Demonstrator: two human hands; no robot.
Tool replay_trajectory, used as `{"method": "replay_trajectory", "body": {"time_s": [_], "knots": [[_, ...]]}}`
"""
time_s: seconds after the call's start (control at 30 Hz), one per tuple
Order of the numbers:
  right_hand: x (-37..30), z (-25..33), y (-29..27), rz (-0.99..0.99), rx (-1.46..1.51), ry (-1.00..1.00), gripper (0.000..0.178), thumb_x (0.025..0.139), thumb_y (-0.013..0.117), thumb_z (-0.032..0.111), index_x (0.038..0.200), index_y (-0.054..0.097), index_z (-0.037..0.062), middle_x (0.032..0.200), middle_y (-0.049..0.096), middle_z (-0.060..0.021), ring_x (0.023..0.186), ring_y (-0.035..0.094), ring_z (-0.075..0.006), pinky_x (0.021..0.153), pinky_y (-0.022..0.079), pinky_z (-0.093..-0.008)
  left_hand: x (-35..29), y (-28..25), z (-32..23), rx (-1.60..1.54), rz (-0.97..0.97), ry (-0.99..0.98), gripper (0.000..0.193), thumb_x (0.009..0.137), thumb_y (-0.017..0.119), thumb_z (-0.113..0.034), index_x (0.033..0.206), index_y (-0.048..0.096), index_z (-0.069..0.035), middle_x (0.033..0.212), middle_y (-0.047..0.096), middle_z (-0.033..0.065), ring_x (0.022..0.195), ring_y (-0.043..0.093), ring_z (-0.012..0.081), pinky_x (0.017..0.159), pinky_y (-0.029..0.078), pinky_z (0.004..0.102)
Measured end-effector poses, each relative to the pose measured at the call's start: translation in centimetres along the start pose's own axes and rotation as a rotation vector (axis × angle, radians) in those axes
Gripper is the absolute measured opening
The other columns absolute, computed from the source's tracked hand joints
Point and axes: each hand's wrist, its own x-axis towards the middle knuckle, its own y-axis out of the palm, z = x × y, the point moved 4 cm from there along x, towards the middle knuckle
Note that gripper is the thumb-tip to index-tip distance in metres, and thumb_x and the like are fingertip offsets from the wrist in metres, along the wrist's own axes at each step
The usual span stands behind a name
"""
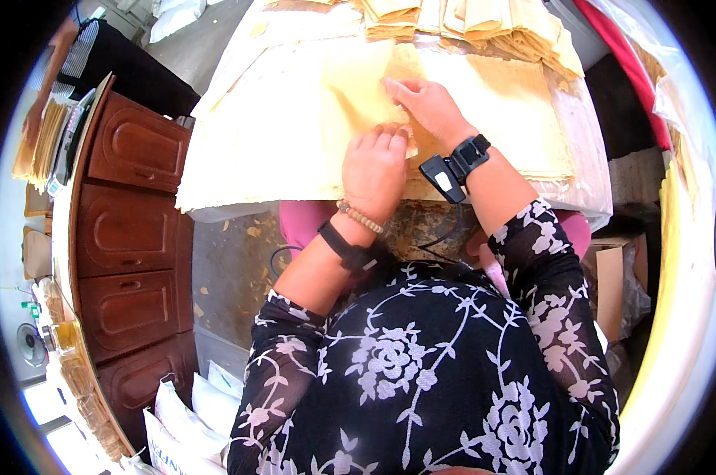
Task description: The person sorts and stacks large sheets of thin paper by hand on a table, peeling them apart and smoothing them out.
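Two bare hands work at one yellow sheet (356, 83) that lies over a table (588, 146) between flat yellow layers, with several folded bundles (485, 24) along the far side, too overlapped to count. A cabinet (128, 229) shows four shut brown fronts; one cardboard box (609, 293) stands beside clear plastic. The left hand (374, 166) curls its fingers together at the sheet; the right hand (425, 103) reaches farther, bent inward, thumb and forefinger close together. Glare hides whether either is clamped on it.

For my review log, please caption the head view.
Left hand and right hand at thin yellow sheets on a table, with folded stacks toward its far side.
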Motion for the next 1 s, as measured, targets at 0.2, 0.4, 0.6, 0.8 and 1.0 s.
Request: {"method": "replay_trajectory", "body": {"time_s": [0.2,0.4,0.6,0.8,1.0], "knots": [[0.4,-0.6,0.0,-0.197,0.108,0.024,0.084,0.085,0.069,0.056,0.138,0.051,-0.0065,0.094,0.074,-0.0146,0.091,0.071,-0.0233,0.085,0.053,-0.0323,0.4,0.4,0.6,0.023,-0.058,0.058,0.024,0.083,0.062,-0.011,0.105,0.067,-0.005,0.098,0.070,0.0088,0.098,0.065,0.0245,0.084,0.050,0.0382],[0.0,0.0,0.4,-0.236,-0.338,-0.155,0.066,0.086,0.074,0.029,0.142,0.051,0.0056,0.083,0.071,-0.0084,0.073,0.067,-0.0224,0.069,0.054,-0.0340,0.5,-0.5,0.5,-0.033,0.019,0.092,0.019,0.089,0.061,-0.015,0.104,0.067,-0.004,0.097,0.070,0.0101,0.095,0.065,0.0283,0.084,0.050,0.0410],[-0.5,0.8,-0.1,-0.280,-0.521,-0.127,0.062,0.083,0.073,0.025,0.140,0.054,0.0114,0.090,0.073,-0.0087,0.082,0.069,-0.0277,0.073,0.055,-0.0397,3.8,-3.2,7.7,0.031,0.059,-0.060,0.044,0.099,0.052,-0.043,0.126,0.065,-0.011,0.133,0.062,0.0175,0.124,0.056,0.0380,0.103,0.044,0.0456],[-2.5,3.4,0.9,-0.544,-0.864,-0.716,0.043,0.088,0.065,0.022,0.130,0.062,0.0123,0.114,0.068,-0.0156,0.105,0.065,-0.0321,0.089,0.053,-0.0434,1.2,1.6,10.1,0.239,0.245,-0.104,0.049,0.098,0.053,-0.042,0.140,0.055,-0.017,0.153,0.043,0.0157,0.138,0.040,0.0424,0.112,0.036,0.0468],[-5.4,3.2,2.4,0.059,-0.655,-0.593,0.030,0.088,0.065,0.028,0.111,0.069,0.0101,0.113,0.065,-0.0108,0.107,0.062,-0.0310,0.095,0.050,-0.0413,3.6,0.9,12.9,-0.106,0.051,-0.359,0.053,0.089,0.070,-0.032,0.133,0.057,-0.006,0.131,0.060,0.0233,0.112,0.063,0.0343,0.094,0.051,0.0424]]}}
